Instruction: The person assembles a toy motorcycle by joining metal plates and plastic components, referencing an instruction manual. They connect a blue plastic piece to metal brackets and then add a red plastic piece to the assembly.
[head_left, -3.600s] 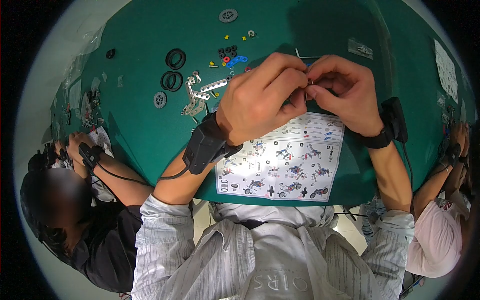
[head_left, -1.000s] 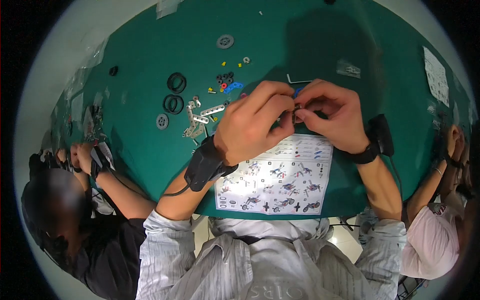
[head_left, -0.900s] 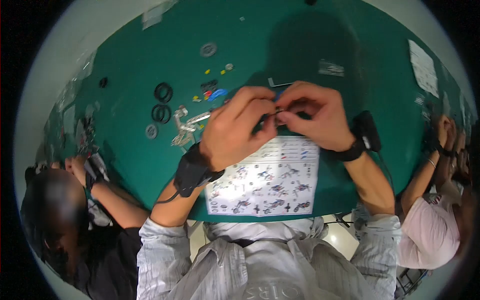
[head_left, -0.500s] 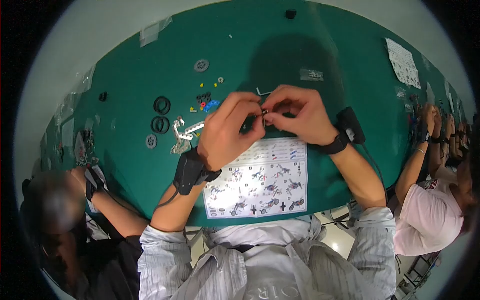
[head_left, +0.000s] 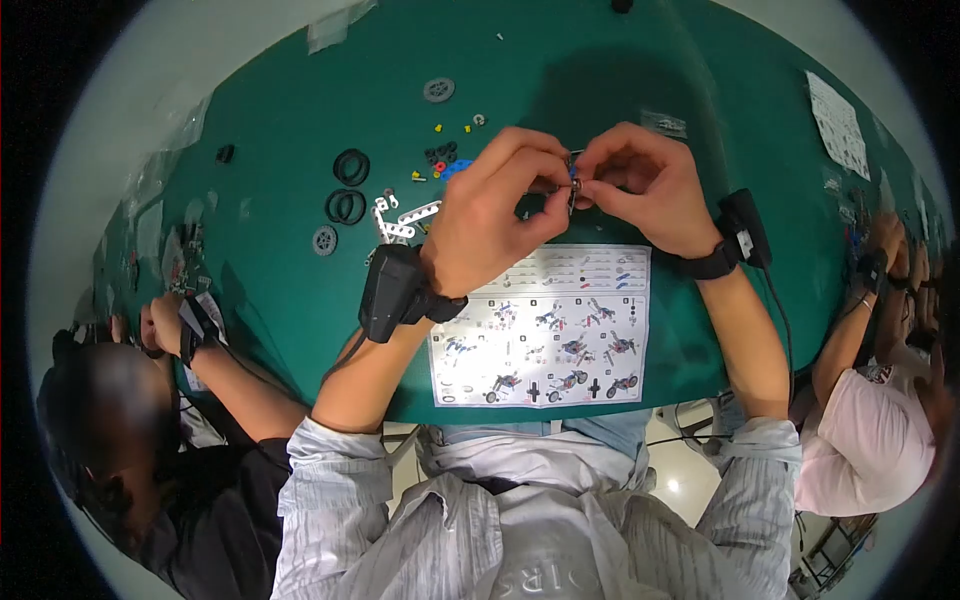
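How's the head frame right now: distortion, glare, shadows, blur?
Head view, edges: strong fisheye, green table bowed, corners black. Head view, lower centre: glare pales the left part of the instruction sheet. Head view, top: broad dark shadow on the table. Head view, left: a person's head is blurred. Head view, middle: the small part between the fingers is too tiny to identify.

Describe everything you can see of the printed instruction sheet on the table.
The instruction sheet is a white, paper-like rectangle printed with small motorcycle-like diagrams below a band of little part pictures. It lies face up on the green table, close to the edge nearest the wearer. Light glares on its left side. The left hand and its black wrist device hide its upper-left corner; whether they touch it, I can't tell.
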